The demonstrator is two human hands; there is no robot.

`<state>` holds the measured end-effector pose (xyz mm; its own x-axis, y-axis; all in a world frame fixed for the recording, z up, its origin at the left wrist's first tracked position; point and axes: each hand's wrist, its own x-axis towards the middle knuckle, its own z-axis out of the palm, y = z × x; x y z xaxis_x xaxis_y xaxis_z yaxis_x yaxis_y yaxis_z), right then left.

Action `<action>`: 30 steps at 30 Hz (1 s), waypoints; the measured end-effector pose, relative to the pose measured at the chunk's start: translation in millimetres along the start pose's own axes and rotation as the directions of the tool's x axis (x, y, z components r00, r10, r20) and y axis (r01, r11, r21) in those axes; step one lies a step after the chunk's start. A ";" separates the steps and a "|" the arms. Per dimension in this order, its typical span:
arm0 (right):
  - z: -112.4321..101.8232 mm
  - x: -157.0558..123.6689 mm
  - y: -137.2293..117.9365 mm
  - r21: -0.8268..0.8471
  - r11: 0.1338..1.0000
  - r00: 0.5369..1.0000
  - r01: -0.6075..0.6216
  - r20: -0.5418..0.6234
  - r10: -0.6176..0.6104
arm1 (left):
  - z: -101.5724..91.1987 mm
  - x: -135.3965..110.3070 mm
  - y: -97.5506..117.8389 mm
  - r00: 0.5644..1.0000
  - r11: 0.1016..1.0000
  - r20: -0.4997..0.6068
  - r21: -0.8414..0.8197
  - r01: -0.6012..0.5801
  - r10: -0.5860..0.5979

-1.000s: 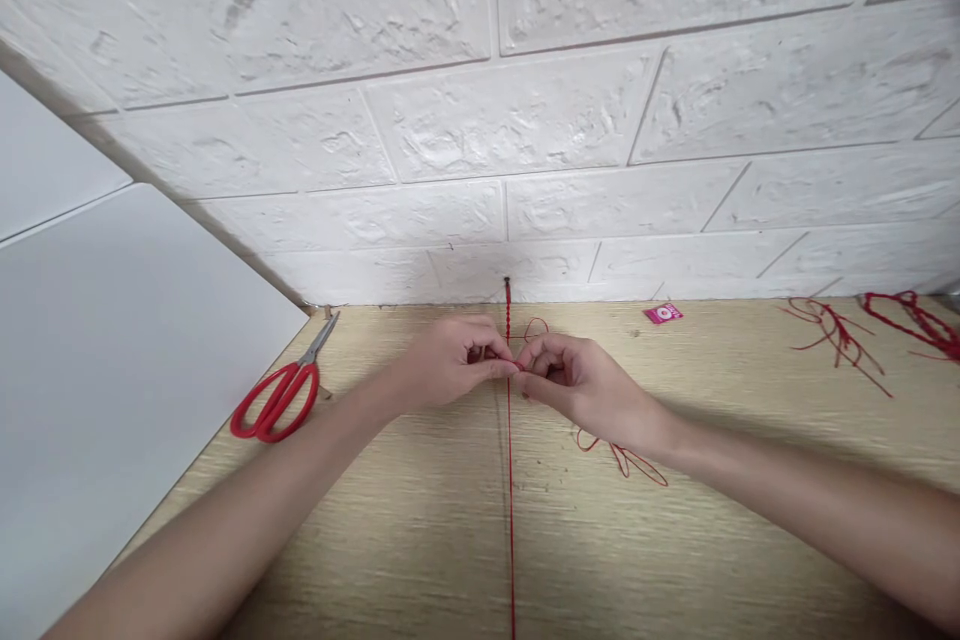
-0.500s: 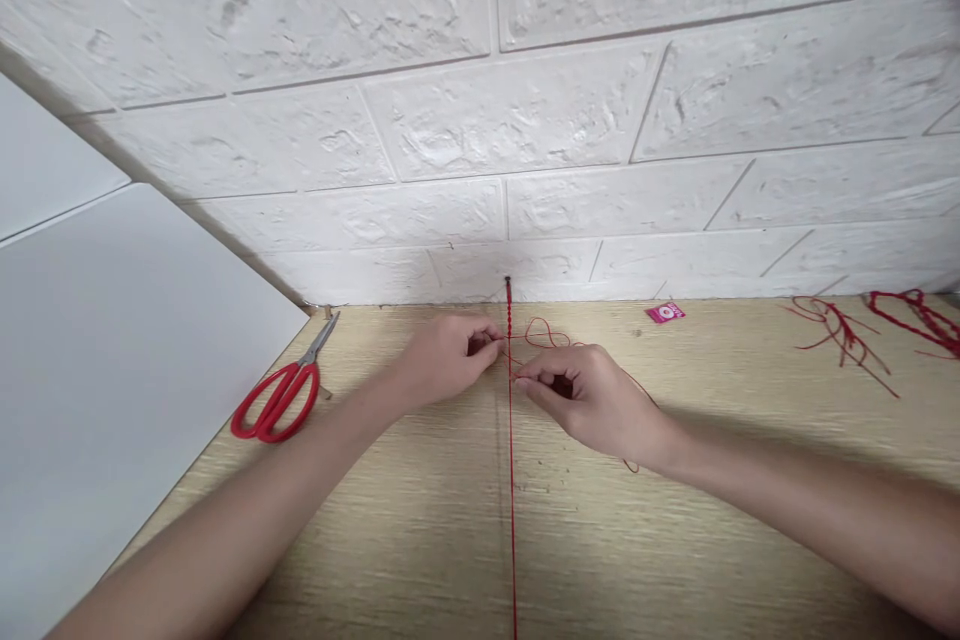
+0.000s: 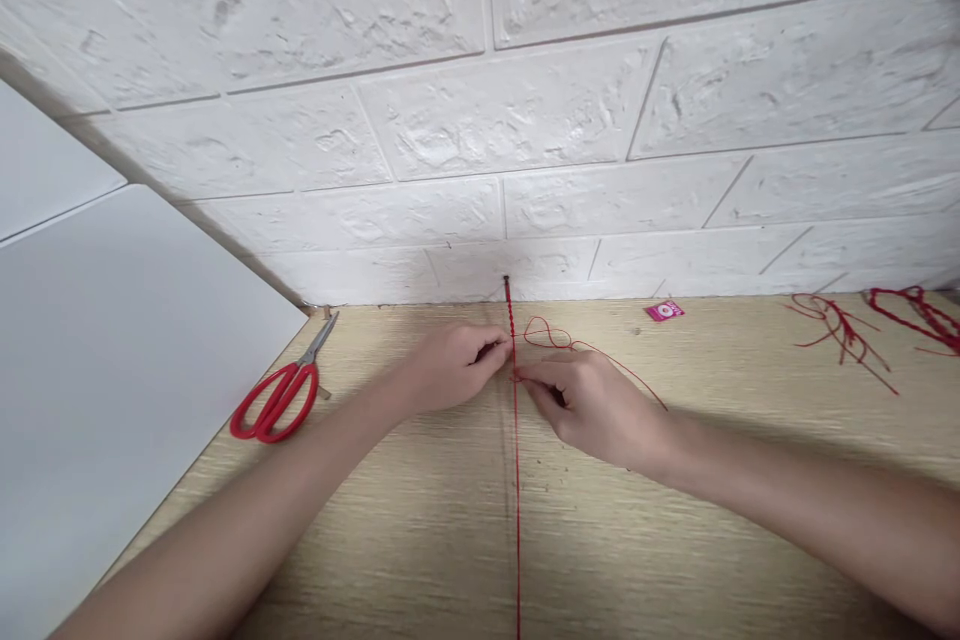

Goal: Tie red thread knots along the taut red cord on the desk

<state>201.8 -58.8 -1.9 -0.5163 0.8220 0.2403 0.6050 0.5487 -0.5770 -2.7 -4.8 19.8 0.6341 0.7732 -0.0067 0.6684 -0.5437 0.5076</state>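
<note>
A red cord (image 3: 517, 520) runs taut from the bottom edge of the view up to a small dark peg (image 3: 506, 279) at the foot of the wall. Its top stretch, just below the peg, is knotted into a thicker braid (image 3: 511, 312). My left hand (image 3: 461, 365) pinches at the cord from the left, right below the braid. A little lower, on the right side, my right hand (image 3: 592, 400) is closed in a pinch on red cord. Thin loose red cord (image 3: 551, 332) loops out to the right above my right hand. The fingertips hide exactly which strands are held.
Red-handled scissors (image 3: 277, 400) lie on the wooden table (image 3: 405, 540) at the left, beside a white panel (image 3: 135, 360). A small pink packet (image 3: 665, 311) lies near the white brick-patterned wall (image 3: 480, 140). Red cord scraps (image 3: 844, 330) and a braided red cord (image 3: 926, 320) are at far right.
My left hand has shifted slightly right, its fingertips now against the taut cord. The cord has moved slightly right. The loose strand between my hands no longer shows.
</note>
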 end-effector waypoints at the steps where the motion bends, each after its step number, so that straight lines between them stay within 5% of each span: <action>1: 0.6 0.1 1.3 -0.010 1.000 1.000 0.005 -0.002 -0.005 | 0.1 0.3 0.7 1.000 1.000 -0.007 0.024 0.016 -0.016; 12: 1.6 -0.5 14.6 -0.112 0.990 0.996 -0.087 -0.031 0.084 | -4.3 0.9 5.5 0.965 0.929 -0.182 0.287 0.234 -0.187; 22: -3.6 0.7 5.0 -0.459 0.887 0.995 0.050 0.098 -0.006 | -7.6 5.3 -9.2 0.971 0.952 0.112 -0.203 0.231 -0.212; 30: -2.1 0.9 4.7 -0.486 0.870 0.992 0.084 0.127 -0.025 | 6.8 3.6 -4.6 0.995 0.940 0.038 -0.325 0.101 -0.094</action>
<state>205.4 -55.2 -2.7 -0.6040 0.7819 0.1540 0.7773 0.6207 -0.1028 -0.8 -1.8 11.6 0.5832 0.8077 -0.0873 0.5661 -0.3269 0.7568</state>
